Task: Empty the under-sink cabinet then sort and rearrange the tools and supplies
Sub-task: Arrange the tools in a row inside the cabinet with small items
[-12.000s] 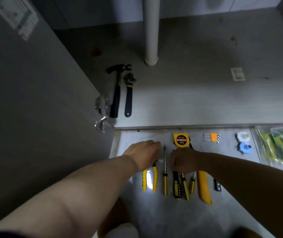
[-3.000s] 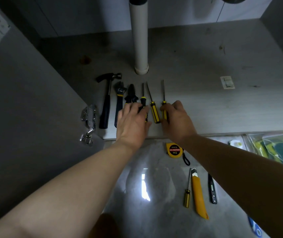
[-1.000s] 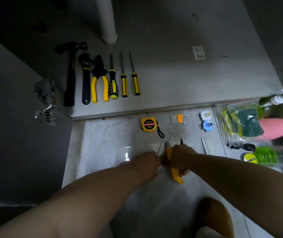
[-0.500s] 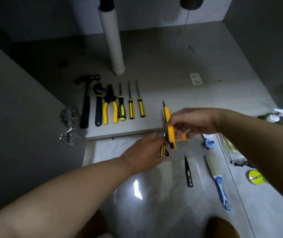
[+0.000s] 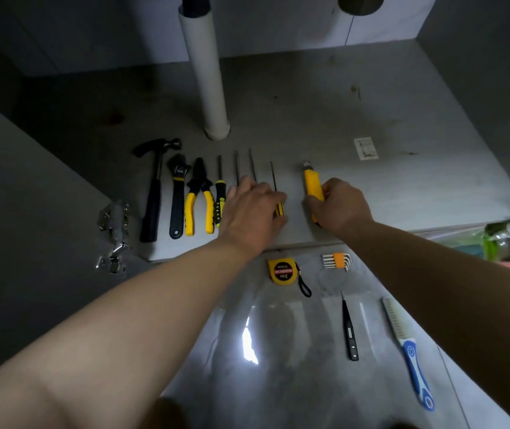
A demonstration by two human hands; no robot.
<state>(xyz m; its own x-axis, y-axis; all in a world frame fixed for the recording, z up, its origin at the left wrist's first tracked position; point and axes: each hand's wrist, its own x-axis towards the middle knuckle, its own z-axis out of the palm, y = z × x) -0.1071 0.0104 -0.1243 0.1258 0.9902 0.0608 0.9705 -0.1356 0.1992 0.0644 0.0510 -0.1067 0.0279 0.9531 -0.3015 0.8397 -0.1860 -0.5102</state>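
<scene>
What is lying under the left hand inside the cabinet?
Three thin screwdriver shafts stick out beyond the left hand, and one yellow-and-black handle shows between its thumb and fingertips. The other handles are covered by the hand.

— What lies on the cabinet floor (image 5: 402, 187)?
— A row, left to right: hammer (image 5: 154, 196), wrench (image 5: 178, 199), pliers (image 5: 198, 196), screwdrivers (image 5: 220, 193), a short screwdriver (image 5: 280, 208), then a knife (image 5: 312, 184). A white label (image 5: 365, 148) lies further back; the pipe (image 5: 213, 88) stands behind the row.
— And on the tiles (image 5: 278, 382)?
— Tape measure (image 5: 282, 271), hex keys (image 5: 337, 261) near it, a thin black tool (image 5: 349, 329), a brush (image 5: 408, 351).
</scene>
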